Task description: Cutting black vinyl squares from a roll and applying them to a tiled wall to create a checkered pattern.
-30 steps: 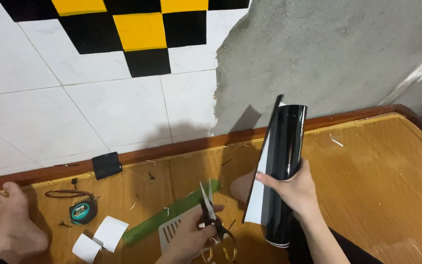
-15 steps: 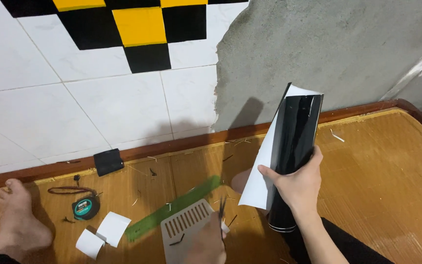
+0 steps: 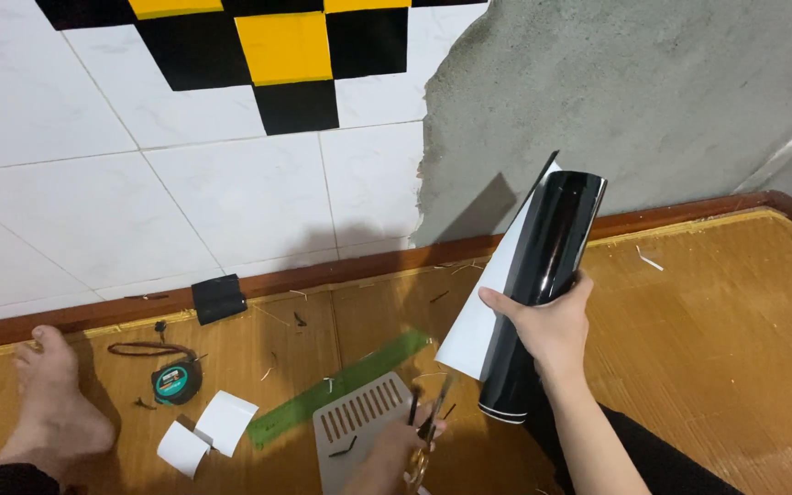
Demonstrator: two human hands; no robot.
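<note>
Right of centre, the right hand [image 3: 552, 325] grips a tilted black film roll [image 3: 543, 293], its white backing flap [image 3: 488, 321] loose, while at bottom centre the left hand [image 3: 396, 454] apparently closes around scissors [image 3: 428, 431]; a steady roll and taut flap favour a straight cut.

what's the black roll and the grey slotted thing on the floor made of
The black glossy roll in the right hand looks like plastic film, probably adhesive vinyl: it gives mirror-like highlights, and a white backing sheet peels off its edge. The grey slotted flat panel by the left hand looks like matte moulded plastic, though painted metal can't be ruled out.
</note>
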